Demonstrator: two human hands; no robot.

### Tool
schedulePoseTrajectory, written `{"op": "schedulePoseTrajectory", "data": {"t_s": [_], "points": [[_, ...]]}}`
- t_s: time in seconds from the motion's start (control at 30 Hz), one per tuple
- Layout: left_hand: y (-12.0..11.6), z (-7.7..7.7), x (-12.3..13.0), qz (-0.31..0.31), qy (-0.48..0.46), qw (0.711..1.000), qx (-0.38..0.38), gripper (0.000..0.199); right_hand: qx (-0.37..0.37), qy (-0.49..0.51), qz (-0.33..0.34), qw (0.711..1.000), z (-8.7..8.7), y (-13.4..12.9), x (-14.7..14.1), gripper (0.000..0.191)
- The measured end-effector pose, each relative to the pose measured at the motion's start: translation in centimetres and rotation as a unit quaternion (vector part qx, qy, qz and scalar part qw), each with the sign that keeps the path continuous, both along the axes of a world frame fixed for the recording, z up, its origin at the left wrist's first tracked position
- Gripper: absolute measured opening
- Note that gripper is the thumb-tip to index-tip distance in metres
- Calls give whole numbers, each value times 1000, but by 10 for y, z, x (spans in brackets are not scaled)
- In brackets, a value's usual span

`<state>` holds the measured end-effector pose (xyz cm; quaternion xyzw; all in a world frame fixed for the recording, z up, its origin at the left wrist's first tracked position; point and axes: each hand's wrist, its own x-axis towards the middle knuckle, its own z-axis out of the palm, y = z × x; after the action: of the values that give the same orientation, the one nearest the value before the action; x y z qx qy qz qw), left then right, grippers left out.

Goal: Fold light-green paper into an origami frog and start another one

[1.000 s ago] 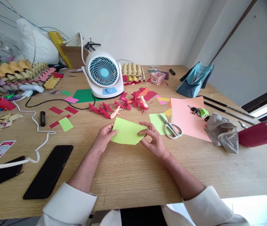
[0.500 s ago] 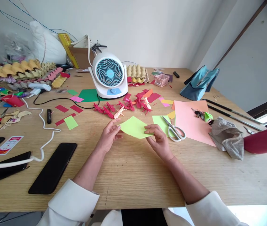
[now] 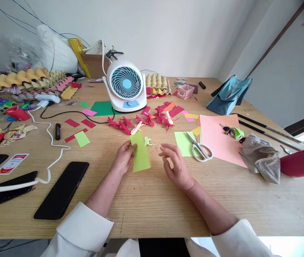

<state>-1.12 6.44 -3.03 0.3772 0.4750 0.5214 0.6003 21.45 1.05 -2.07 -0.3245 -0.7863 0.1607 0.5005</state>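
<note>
My left hand [image 3: 123, 156] pinches a light green sheet of paper [image 3: 141, 153] by its left edge. The sheet is held up off the table and is slightly blurred. To its right, my right hand [image 3: 175, 165] hovers with fingers apart and bent, touching nothing. Just behind the sheet lies a small light green folded paper figure [image 3: 147, 141]. Beyond it are several red folded paper figures [image 3: 149, 119] and a pale one [image 3: 137, 127]. White-handled scissors [image 3: 200, 150] rest on another light green sheet [image 3: 180, 142] right of my right hand.
A white fan [image 3: 126, 85] stands at the back. Pink paper [image 3: 218, 139], keys [image 3: 228, 130], a crumpled grey cloth [image 3: 260, 155] and a dark red bottle [image 3: 302, 162] lie right. Leftward are a black phone [image 3: 62, 191], a marker [image 3: 58, 131] and a white cable [image 3: 50, 167].
My right hand has let go of the light green sheet and stays to its right. The left hand has turned the sheet, and the small green figure behind it now shows.
</note>
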Motion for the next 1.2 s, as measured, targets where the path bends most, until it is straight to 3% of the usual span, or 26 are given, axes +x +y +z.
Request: {"op": "schedulePoseTrajectory", "data": {"t_s": [0.07,0.17,0.27,0.37,0.43,0.63,0.9,1.03,1.2], "points": [[4,-1,-5,-81,39,996,-22,42,-13,48,-43,998,1,3,3,53],[4,3,-6,-121,65,990,-17,37,-50,76,-58,994,2,9,7,48],[-6,13,0,-185,161,968,52,37,-112,78,-18,990,1,12,10,48],[-17,22,7,-251,175,946,108,37,-161,57,36,985,-1,14,12,50],[-22,24,10,-256,180,942,123,39,-180,41,65,981,-2,14,12,44],[-21,17,10,-261,217,932,127,42,-230,14,123,965,0,15,10,4],[-6,10,-12,-243,224,940,81,43,-162,37,59,984,-1,20,17,8],[-6,16,-16,-212,289,928,101,30,-134,14,94,986,-1,20,20,6],[-10,19,-10,-182,328,915,150,23,-161,-5,141,977,-1,17,17,8]]}}
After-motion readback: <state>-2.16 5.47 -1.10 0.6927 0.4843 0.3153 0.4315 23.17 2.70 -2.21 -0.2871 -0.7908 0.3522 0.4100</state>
